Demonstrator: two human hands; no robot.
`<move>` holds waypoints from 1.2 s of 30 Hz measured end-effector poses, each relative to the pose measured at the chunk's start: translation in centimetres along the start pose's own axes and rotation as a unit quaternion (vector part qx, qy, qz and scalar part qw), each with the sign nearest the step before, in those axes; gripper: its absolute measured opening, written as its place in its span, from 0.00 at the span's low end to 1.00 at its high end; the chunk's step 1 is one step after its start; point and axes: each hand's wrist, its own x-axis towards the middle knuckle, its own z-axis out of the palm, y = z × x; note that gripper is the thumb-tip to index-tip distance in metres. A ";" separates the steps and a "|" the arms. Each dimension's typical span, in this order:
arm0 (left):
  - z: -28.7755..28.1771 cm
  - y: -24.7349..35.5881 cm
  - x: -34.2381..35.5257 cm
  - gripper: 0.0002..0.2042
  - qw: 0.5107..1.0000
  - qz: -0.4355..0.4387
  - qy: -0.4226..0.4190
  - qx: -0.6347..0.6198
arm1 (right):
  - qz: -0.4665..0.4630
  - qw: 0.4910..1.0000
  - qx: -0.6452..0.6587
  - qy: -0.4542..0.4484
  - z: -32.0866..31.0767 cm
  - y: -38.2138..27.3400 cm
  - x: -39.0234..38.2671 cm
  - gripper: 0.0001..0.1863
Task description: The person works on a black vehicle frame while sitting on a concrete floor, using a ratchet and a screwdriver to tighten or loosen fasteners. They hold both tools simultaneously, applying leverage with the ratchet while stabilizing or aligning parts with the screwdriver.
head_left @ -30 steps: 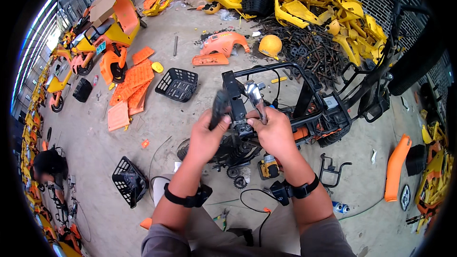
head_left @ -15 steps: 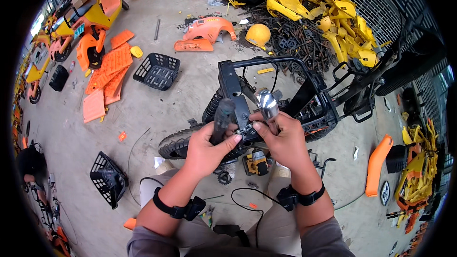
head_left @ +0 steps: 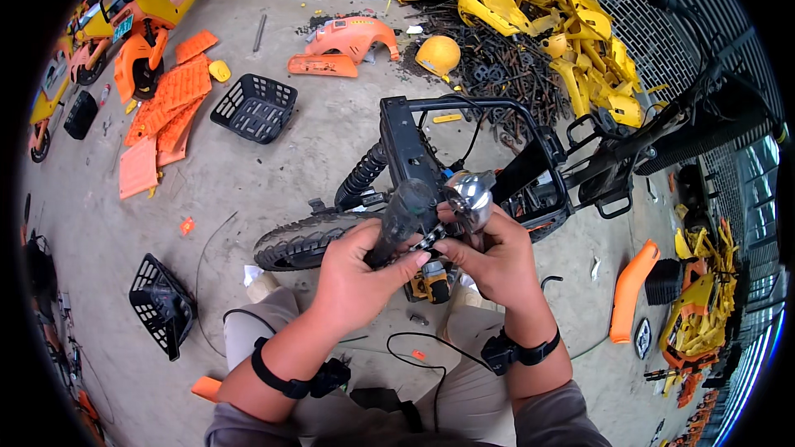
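Gripping a black handlebar grip (head_left: 397,219) in the closed left hand (head_left: 360,277), right hand (head_left: 489,261) pinching the chrome bell (head_left: 470,194) beside it, above the black bike frame (head_left: 414,149).

Bare forearms, a black strap with a small module on each wrist, grey sleeves

left hand (head_left: 360,269) | slid down black handlebar grip (head_left: 397,219) | right hand (head_left: 489,252) closer to silver bell (head_left: 470,194)

Even, soft daylight with faint shadows; the centre is sharp, while fisheye bending and a black vignette spoil the rim.
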 end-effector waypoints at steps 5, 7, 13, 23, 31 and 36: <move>0.1 -0.3 0.0 0.12 1.000 0.019 -0.005 0.022 | 0.007 0.998 0.048 0.031 0.5 0.2 -0.1 0.17; 0.4 -0.3 -0.2 0.12 1.000 0.023 0.007 0.002 | 0.003 0.999 0.031 0.028 0.3 0.7 -0.2 0.16; 0.3 -0.1 -0.4 0.12 1.000 -0.001 -0.001 0.018 | 0.087 0.996 0.023 0.002 0.0 -0.8 0.2 0.18; -0.2 -0.5 0.6 0.11 0.978 0.142 0.038 0.148 | 0.025 0.994 0.105 0.002 0.5 0.7 0.3 0.17; -0.2 -1.2 1.1 0.10 0.991 0.065 0.054 0.104 | 0.102 0.972 0.207 0.035 0.9 -0.9 0.3 0.15; 0.2 -1.4 1.4 0.12 0.994 0.040 0.033 0.101 | 0.142 0.978 0.142 0.051 0.6 -1.9 0.7 0.13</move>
